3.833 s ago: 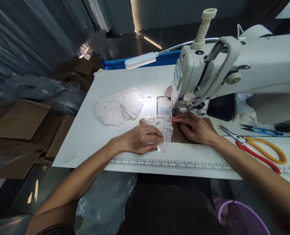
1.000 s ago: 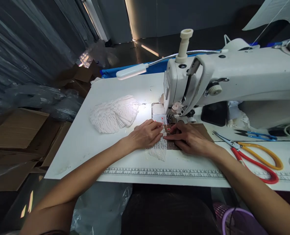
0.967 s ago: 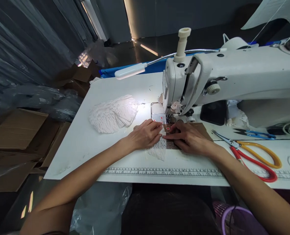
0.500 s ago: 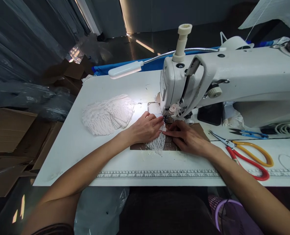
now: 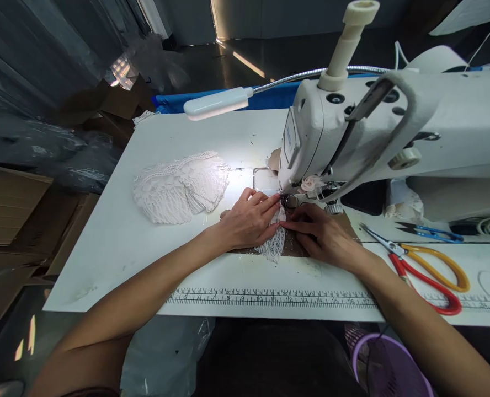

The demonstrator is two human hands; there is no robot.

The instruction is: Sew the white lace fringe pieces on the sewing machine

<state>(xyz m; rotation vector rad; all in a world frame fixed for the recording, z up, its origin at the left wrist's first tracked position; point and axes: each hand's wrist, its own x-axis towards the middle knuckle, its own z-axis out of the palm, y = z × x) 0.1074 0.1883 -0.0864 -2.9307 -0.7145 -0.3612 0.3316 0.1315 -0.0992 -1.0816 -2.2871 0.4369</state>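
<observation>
A strip of white lace trim (image 5: 273, 247) lies under the needle area of the white sewing machine (image 5: 307, 129), its loose end hanging toward me over a brown plate. My left hand (image 5: 251, 220) grips the lace from the left, fingers close to the presser foot. From the other side, my right hand (image 5: 325, 234) has its fingers closed at the lace's right edge, with the index finger reaching toward my left thumb. Both hands partly cover the strip. To the left rests a bundle of white lace (image 5: 182, 187), folded on the white table (image 5: 121, 248).
Red and yellow handled scissors (image 5: 419, 267) and blue thread snips (image 5: 429, 231) lie right of my right forearm. A lamp (image 5: 218, 103) reaches over the table. A printed ruler (image 5: 270, 298) runs along the front edge. Cardboard boxes (image 5: 13, 204) stand at left, a purple basket (image 5: 388, 358) below.
The head view has shifted, so the machine looks larger and farther right. Both hands keep almost the same hold on the lace beside the needle.
</observation>
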